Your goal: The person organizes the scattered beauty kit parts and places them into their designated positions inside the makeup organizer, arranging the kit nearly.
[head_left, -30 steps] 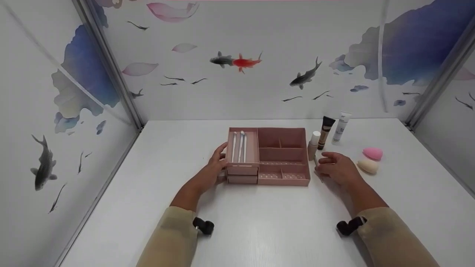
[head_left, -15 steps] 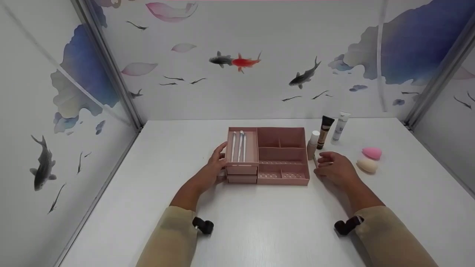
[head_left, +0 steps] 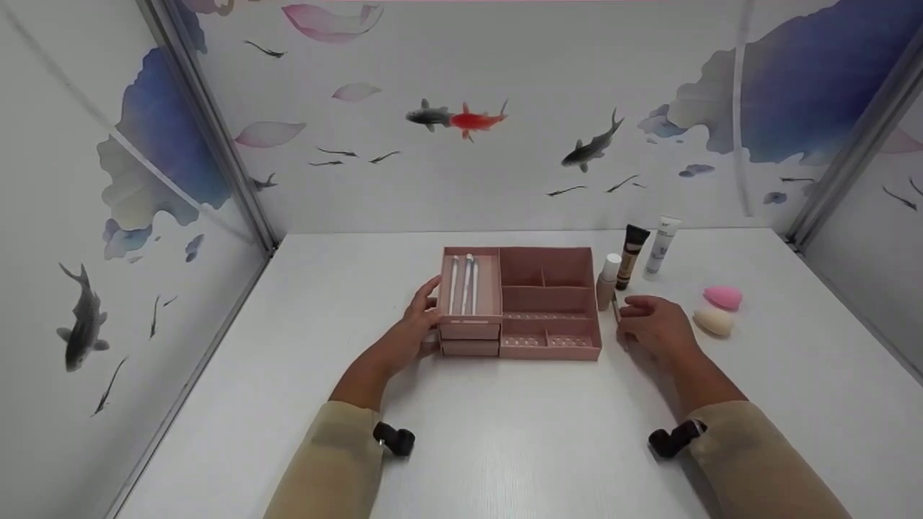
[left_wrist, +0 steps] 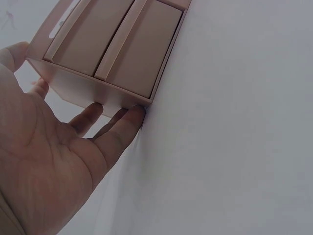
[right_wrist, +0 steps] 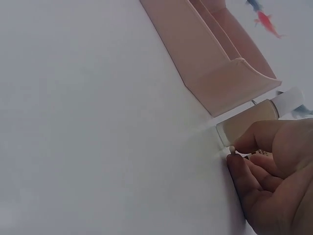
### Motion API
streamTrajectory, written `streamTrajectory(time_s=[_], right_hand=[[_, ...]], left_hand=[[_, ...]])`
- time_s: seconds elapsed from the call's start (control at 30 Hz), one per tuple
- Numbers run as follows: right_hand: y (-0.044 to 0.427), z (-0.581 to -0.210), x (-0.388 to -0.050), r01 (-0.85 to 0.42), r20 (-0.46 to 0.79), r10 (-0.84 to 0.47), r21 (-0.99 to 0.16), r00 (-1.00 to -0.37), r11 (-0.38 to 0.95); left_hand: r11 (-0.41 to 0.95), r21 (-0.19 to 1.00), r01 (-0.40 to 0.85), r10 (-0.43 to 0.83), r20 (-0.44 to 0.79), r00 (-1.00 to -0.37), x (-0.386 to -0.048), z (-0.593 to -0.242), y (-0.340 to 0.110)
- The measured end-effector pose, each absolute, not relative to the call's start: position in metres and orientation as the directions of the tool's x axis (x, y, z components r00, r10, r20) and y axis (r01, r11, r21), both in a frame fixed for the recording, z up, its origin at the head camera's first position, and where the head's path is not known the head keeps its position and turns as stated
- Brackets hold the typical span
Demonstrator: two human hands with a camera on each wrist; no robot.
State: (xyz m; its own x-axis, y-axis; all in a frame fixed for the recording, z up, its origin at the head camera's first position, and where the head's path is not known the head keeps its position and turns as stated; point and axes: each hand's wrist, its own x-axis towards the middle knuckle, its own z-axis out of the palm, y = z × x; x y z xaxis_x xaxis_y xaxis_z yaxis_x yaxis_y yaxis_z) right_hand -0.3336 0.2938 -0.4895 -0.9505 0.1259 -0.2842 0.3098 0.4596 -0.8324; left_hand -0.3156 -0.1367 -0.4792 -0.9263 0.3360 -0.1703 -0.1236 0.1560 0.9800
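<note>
A pink organizer (head_left: 551,353) holds thin white sticks (head_left: 467,285) in its top left tray. My left hand (head_left: 404,335) is at its left side; in the left wrist view the fingertips of that hand (left_wrist: 54,152) touch the side wall below two drawers (left_wrist: 142,49), the thumb near the upper edge. To the right of the organizer my right hand (head_left: 660,331) pinches a thin stick (head_left: 616,306) between thumb and finger. A pale end (right_wrist: 232,150) of the stick shows in the right wrist view, beside a white-capped bottle (right_wrist: 247,120); my right hand (right_wrist: 274,181) covers the rest.
Behind the right hand stand the same bottle (head_left: 608,282), a black-capped tube (head_left: 632,257) and a white tube (head_left: 662,246). A pink sponge (head_left: 723,297) and a beige sponge (head_left: 714,322) lie farther right. Patterned panels (head_left: 505,194) enclose the white table (head_left: 490,447).
The right hand shifts slightly, and the stick's lower end, visible below the fingers a second ago, is now out of sight. The left hand and the organizer stay in place.
</note>
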Motion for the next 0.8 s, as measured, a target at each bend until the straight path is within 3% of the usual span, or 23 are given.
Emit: streamTrajectory(time_s=[0.27,0.57,0.8], right_hand=[[0.301,-0.487,-0.336,0.394,-0.366,0.148,-0.871,-0.919,0.292],[0.313,-0.482,-0.332,0.419,-0.425,0.075,-0.904,-0.902,-0.081],[0.316,-0.479,-0.333,0.45,-0.456,0.066,-0.889,-0.888,-0.088]], left_hand=[[0.141,0.983,-0.12,0.34,-0.162,-0.927,-0.315,-0.478,-0.137],[0.168,0.979,-0.118,0.334,-0.169,-0.927,-0.315,-0.479,-0.137],[0.156,0.979,-0.128,0.332,-0.174,-0.927,-0.316,-0.478,-0.136]])
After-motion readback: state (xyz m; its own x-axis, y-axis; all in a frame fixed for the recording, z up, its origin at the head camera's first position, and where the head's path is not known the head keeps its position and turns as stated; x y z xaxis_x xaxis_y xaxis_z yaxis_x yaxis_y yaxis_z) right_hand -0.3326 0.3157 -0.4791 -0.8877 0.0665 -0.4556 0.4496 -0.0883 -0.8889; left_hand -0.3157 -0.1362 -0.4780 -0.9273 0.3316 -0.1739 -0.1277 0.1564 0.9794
